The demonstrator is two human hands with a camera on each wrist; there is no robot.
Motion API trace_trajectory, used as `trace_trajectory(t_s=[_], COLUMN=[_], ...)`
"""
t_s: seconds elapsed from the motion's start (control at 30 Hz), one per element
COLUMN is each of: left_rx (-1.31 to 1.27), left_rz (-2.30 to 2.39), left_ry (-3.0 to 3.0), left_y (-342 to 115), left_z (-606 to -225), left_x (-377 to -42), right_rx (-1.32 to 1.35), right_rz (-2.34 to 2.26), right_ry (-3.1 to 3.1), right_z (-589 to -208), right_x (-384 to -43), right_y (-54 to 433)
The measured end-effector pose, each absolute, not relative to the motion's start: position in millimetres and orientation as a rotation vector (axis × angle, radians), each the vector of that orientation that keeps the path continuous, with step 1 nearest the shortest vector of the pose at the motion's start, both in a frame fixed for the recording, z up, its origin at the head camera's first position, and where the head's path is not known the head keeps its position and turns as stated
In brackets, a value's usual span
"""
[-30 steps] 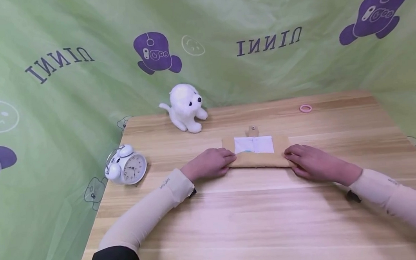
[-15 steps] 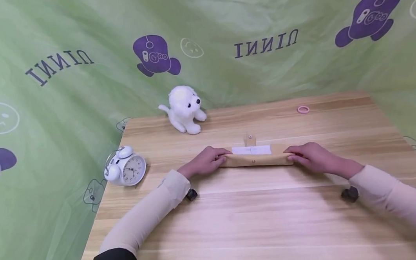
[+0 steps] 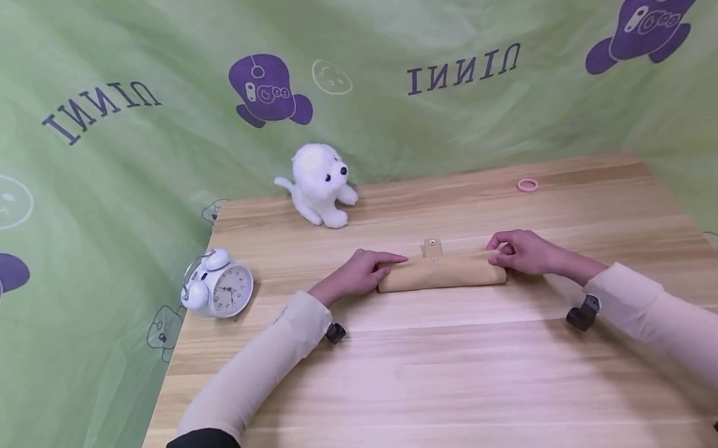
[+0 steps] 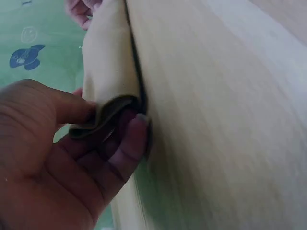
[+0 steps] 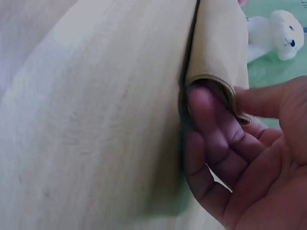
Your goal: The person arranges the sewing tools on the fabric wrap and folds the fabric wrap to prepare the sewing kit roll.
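Note:
A tan fabric pouch (image 3: 441, 274), folded into a long narrow roll, lies on the table between my hands. Behind its far edge a small strap with a metal snap (image 3: 432, 243) sticks up. At the pouch's left end my left hand (image 3: 357, 273) pinches the folded layers, its index finger stretched along the top. My right hand (image 3: 523, 252) pinches the opposite end. The left wrist view has the thumb on the folded cloth (image 4: 108, 62) and fingers curled at its open end. In the right wrist view, fingertips (image 5: 204, 103) reach inside the rolled end.
On the wooden table (image 3: 440, 382), a white alarm clock (image 3: 219, 285) stands at the left edge. A white plush dog (image 3: 320, 185) sits at the back, and a pink ring (image 3: 527, 185) lies back right. Green printed cloth (image 3: 379, 135) hangs behind.
The near part of the pouch has been folded away from me over the white inside, which is now covered. Both hands have followed the fold, the right one moving slightly back.

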State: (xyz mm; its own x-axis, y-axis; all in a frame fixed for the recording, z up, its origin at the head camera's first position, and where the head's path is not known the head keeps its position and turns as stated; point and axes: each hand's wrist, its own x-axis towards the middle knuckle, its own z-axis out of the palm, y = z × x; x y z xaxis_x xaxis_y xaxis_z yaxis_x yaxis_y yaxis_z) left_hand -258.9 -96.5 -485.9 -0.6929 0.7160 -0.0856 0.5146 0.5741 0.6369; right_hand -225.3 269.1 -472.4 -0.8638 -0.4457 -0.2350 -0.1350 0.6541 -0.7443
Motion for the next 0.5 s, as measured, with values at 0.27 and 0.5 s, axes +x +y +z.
trace_trajectory(t_s=[0.27,0.5], left_rx=[1.083,0.829], left_rz=[0.605,0.550], left_ry=[2.644,2.730], left_y=[-87,-87], left_z=[-484,-485], left_x=[-255,-253], right_rx=[-0.358,-0.367], right_rz=[-0.976,-0.809], right_ry=[2.432,2.419], right_z=[-469,-463], right_x=[-227,-231], right_y=[264,260])
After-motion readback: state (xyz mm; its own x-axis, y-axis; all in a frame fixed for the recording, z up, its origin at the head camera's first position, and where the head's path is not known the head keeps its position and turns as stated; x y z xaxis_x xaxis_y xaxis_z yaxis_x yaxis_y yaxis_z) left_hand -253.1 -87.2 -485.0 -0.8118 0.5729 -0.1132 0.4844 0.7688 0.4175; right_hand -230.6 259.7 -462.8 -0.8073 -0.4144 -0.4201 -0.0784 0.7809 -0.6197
